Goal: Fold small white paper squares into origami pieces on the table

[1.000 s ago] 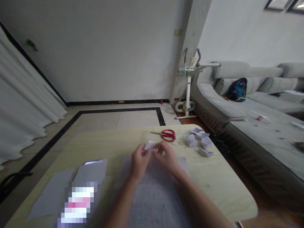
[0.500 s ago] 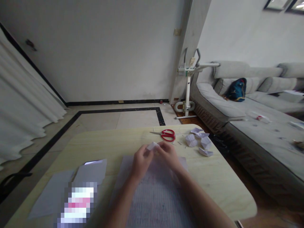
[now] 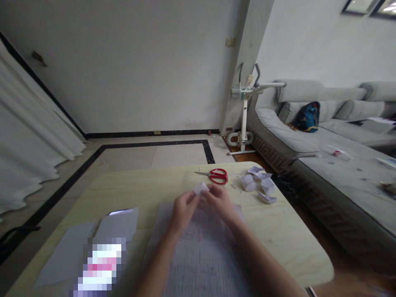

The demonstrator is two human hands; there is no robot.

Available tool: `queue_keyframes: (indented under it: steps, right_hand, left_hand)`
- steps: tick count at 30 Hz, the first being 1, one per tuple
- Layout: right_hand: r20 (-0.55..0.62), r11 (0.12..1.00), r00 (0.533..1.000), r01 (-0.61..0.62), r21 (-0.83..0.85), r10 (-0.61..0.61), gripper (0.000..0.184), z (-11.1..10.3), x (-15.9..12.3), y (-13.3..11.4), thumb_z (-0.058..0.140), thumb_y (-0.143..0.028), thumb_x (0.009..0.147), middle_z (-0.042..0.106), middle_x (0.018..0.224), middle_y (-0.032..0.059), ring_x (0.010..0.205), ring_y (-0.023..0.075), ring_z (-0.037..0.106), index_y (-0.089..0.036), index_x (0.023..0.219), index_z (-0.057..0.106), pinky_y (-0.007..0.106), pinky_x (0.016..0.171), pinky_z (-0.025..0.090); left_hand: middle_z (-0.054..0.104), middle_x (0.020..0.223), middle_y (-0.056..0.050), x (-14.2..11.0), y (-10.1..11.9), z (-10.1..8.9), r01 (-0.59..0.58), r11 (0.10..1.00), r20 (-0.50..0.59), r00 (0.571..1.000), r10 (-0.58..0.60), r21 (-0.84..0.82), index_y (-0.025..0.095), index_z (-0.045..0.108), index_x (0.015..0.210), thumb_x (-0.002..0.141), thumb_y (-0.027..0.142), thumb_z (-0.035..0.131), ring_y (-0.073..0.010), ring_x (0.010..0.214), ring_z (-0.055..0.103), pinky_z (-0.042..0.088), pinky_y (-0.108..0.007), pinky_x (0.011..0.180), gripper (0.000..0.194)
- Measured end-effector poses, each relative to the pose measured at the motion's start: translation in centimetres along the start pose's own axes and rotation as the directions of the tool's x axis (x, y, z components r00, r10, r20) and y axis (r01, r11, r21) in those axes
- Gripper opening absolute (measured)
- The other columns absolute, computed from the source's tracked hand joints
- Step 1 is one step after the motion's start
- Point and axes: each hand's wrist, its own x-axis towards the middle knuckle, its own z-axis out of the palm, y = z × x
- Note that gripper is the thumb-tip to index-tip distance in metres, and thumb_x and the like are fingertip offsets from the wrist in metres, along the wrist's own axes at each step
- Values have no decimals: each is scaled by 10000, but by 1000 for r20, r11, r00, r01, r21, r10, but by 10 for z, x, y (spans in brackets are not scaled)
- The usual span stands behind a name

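A small piece of folded white paper point(image 3: 201, 188) is pinched between my two hands, its pointed tip upward. My left hand point(image 3: 183, 208) grips its lower left side with thumb and fingers. On the other side my right hand point(image 3: 219, 201) holds its right edge, fingers bent around it. Below both hands lies a large lined sheet with writing point(image 3: 210, 255). Just beyond the right hand rest red-handled scissors point(image 3: 217, 175), blades pointing left. Several folded white paper pieces point(image 3: 248, 182) are grouped to the right of the scissors.
The pale wooden table point(image 3: 297, 235) has rounded corners. At its left lie white paper sheets point(image 3: 66, 249) and a lit, pixelated screen point(image 3: 100, 266). Small paper scraps point(image 3: 233, 186) sit near the scissors. A grey sofa point(image 3: 340, 152) stands to the right.
The folded paper has turned in my fingers and its point now stands more upright and slightly further right. Both hands keep hold of it in nearly the same place.
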Motion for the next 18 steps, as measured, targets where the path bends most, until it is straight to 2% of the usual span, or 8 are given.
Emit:
queue_keyframes:
  steps: [3,6,8,10,14,18]
  right_hand:
    - [8,997,999,46,-63,-45,212,1,-2,-2,647,-379,818,679,707,21,630,156,606,-171,810,682,258,590,466]
    - [-23,979,994,102,-175,-107,168,3,-5,-6,623,-319,838,719,749,49,660,176,634,-175,833,708,276,611,486]
    - [-44,951,983,159,-264,-177,133,4,-7,-7,616,-251,829,739,783,60,672,184,642,-184,851,729,287,627,496]
    - [-35,921,972,207,-331,-231,172,4,-9,-7,597,-168,798,748,808,58,667,183,640,-198,884,743,291,630,504]
    - [20,889,966,246,-386,-259,366,4,-9,-5,517,-50,710,754,859,43,685,174,643,-209,952,742,293,665,521]
    - [20,908,970,235,-346,-243,481,6,-9,-1,467,-29,680,742,978,59,815,192,666,-196,1063,705,317,746,530]
  left_hand:
    - [714,693,-37,1,1,-1,-19,1000,-70,997,20,15,143,689,777,822,381,639,-170,630,669,494,-234,584,248]
    - [726,700,-48,4,0,-4,46,995,-137,989,-58,-88,130,684,874,817,432,619,-169,576,670,495,-241,536,314]
    - [701,604,-55,5,0,-6,130,982,-143,978,-149,-138,118,682,780,855,520,519,-165,488,642,466,-242,477,441]
    - [676,538,-60,5,1,-9,178,973,-104,975,-194,-145,120,669,674,873,560,446,-164,450,621,450,-245,461,531]
    - [654,545,-13,4,1,-9,89,993,-70,993,-94,-72,143,657,685,814,445,576,-160,498,612,456,-239,500,338]
    - [640,584,7,4,0,-6,30,999,-97,995,-32,-21,153,652,710,818,387,581,-154,531,597,456,-235,525,267]
